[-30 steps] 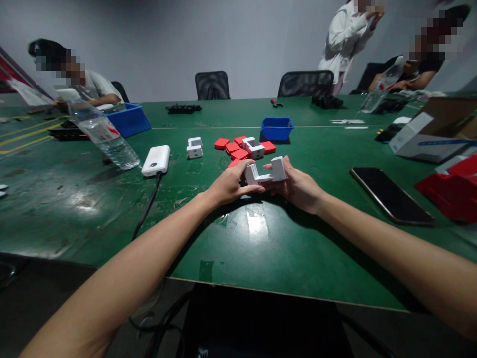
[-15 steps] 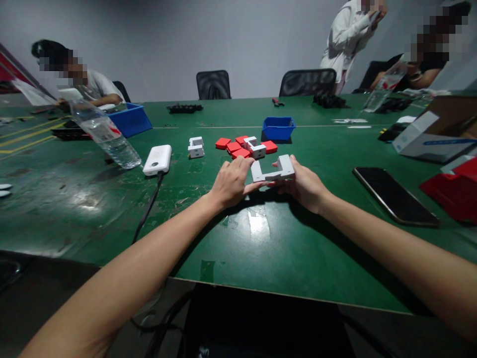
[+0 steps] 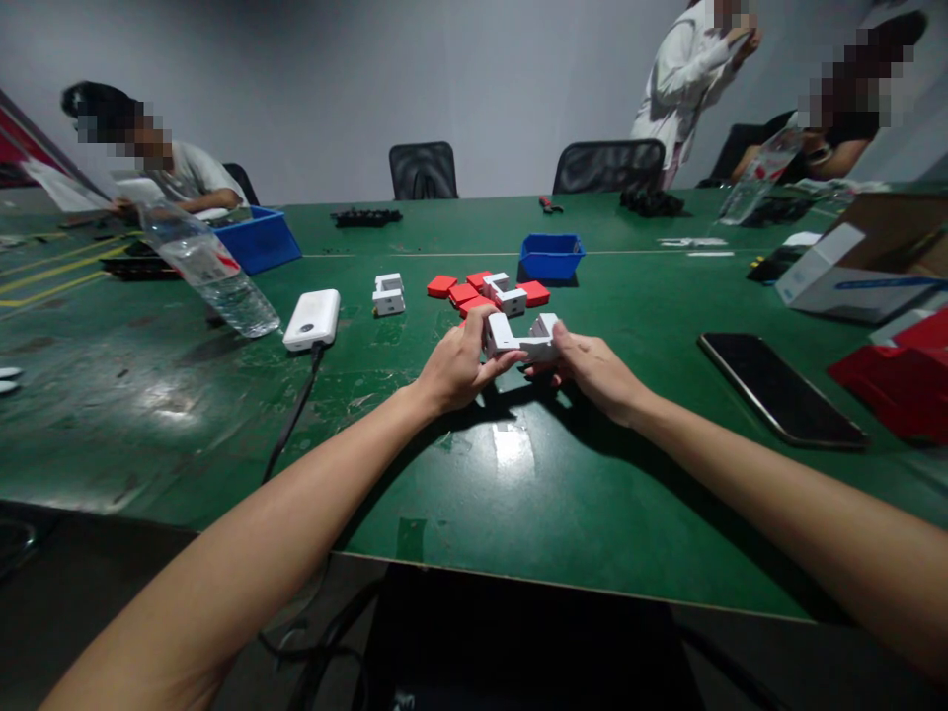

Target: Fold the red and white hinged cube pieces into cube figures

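Observation:
Between my two hands is a white U-shaped bracket [image 3: 534, 348], held a little above the green table with its gap facing up. My left hand [image 3: 460, 363] grips its left end, thumb and fingers closed on it. On its right end, my right hand [image 3: 592, 367] is closed too, with some fingertips hidden behind the part. Just beyond lie several red square blocks [image 3: 463, 294], and a second white U-shaped bracket [image 3: 505, 294] rests among them. A third white bracket [image 3: 389, 294] stands apart to the left.
A small blue bin [image 3: 552, 257] sits behind the blocks. Left are a white power bank [image 3: 312, 320] with a black cable and a tilted water bottle [image 3: 211, 267]. A phone [image 3: 777, 387], red bag [image 3: 896, 380] and open cardboard box [image 3: 859, 259] lie right. People are across the table.
The white bracket has turned in my hands and shifted slightly left. My right hand has moved left with it, and its grip on the right end looks different.

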